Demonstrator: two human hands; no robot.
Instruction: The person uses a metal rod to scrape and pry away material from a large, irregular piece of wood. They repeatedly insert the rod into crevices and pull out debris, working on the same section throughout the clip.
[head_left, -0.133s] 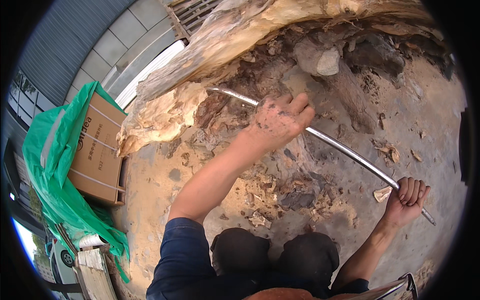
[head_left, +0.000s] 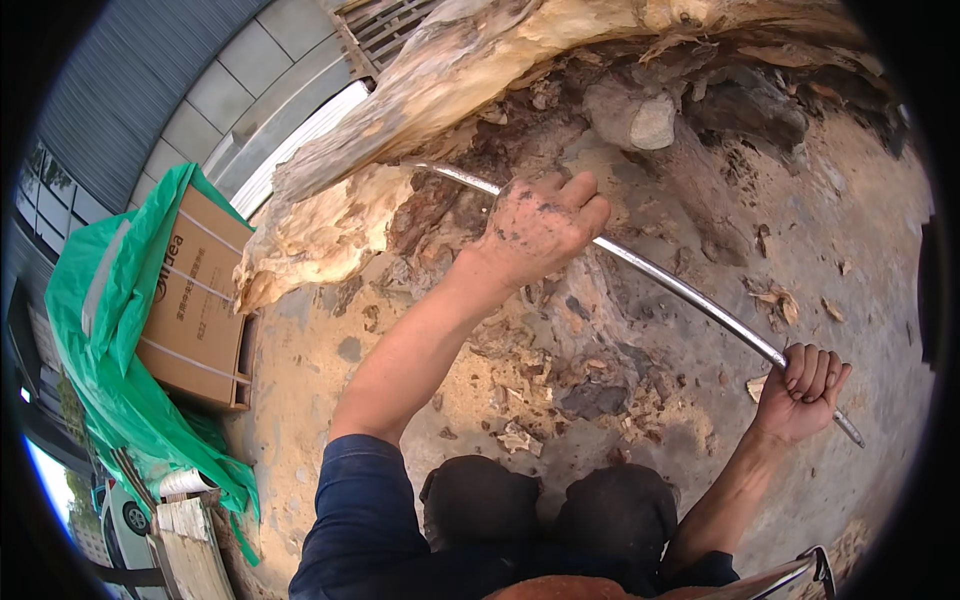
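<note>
Both hands are closed around a smooth, shiny metal bar (head_left: 690,297): the left hand (head_left: 547,222) near its upper end, the right hand (head_left: 803,390) near its lower one. The bar slants above sandy, chip-strewn ground (head_left: 820,240), its far tip at the torn, flaky underside of a log (head_left: 430,90) — pale, streaked and rough. Whether the tip is wedged in or merely resting is hard to make out. The left palm is hidden, and the log runs off the upper edge.
</note>
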